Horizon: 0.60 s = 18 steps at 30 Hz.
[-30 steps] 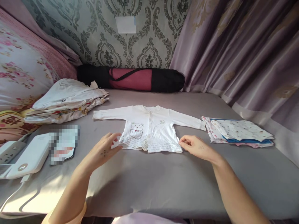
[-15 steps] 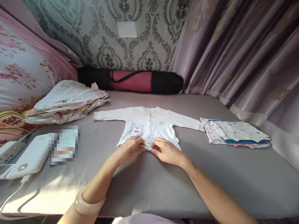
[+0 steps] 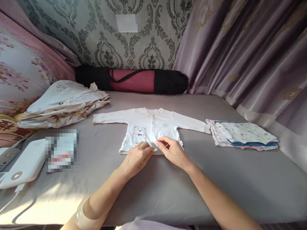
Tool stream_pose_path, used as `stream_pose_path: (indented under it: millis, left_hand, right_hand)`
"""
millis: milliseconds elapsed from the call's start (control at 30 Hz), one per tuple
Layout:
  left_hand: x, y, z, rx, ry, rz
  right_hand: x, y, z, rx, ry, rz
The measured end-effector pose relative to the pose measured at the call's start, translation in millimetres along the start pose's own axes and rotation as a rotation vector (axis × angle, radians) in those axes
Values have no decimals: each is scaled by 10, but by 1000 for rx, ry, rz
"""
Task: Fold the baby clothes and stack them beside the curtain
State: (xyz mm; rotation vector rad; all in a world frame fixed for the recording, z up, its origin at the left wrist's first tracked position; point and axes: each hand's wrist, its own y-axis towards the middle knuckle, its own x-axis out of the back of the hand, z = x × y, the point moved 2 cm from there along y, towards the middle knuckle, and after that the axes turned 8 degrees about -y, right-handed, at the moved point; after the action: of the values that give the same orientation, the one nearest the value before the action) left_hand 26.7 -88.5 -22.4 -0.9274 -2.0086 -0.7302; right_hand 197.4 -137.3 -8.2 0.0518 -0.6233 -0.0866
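Note:
A small white long-sleeved shirt (image 3: 165, 123) with a bear print lies spread flat, its sleeves stretched out to both sides. My left hand (image 3: 139, 157) is closed on the lower front edge of the shirt, near the middle. Close to its right, my right hand (image 3: 173, 152) pinches the shirt's front opening just above the hem. The fingertips of both hands are a small gap apart, and the bit of cloth between them is partly hidden by the fingers.
Folded patterned clothes (image 3: 247, 134) lie at the right, near the sleeve cuff. Piled pale clothes (image 3: 62, 102) are at the left. A white power bank (image 3: 26, 163) with a cable and a blurred packet (image 3: 62, 151) lie front left. A black-and-red bag (image 3: 131, 80) lies along the wall.
My right hand has shifted slightly up onto the front opening, and my left hand has moved a little right along the hem. The view has shifted slightly.

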Motion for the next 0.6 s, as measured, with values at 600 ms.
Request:
stream_pose_path:
  millis: [600]
  left_hand:
    - [80, -6, 44, -130, -150, -89]
  right_hand:
    - [139, 44, -51, 244, -325, 222]
